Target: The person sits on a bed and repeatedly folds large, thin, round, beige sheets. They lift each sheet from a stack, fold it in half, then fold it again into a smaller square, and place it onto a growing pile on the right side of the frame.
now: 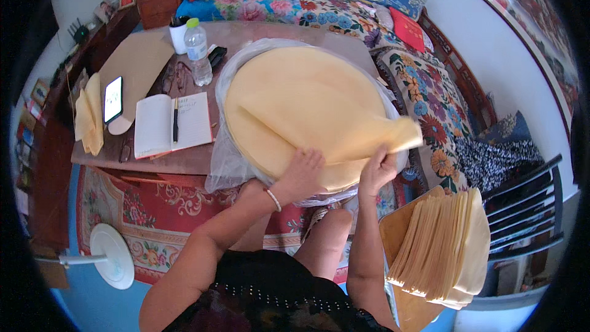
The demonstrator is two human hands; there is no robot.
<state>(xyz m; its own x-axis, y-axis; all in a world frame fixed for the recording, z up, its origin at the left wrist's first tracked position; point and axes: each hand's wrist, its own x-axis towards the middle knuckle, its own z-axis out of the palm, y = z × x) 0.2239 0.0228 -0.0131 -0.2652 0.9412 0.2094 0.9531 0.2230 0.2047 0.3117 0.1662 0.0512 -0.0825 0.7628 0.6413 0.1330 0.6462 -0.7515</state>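
Note:
A broad stack of thin, round yellow sheets point(262, 131), which look like flatbread pancakes, lies on clear plastic wrapping point(226, 166) at the table's front edge. Its top sheet point(318, 115) is partly lifted and folded, with a long crease running toward my hands. My right hand point(379, 170) pinches this sheet near its right side, where a blurred flap stands up. With fingers spread, my left hand point(306, 173) presses on the near part of the stack by the fold. A pale bracelet circles my left wrist.
To my right, many folded sheets point(438, 244) stand packed on a wooden board point(405, 221) beside a dark slatted chair point(525, 221). An open notebook point(156, 122) with a pen, a phone point(113, 99), and a plastic bottle point(197, 50) occupy the table's left. A white lamp point(112, 256) is at lower left.

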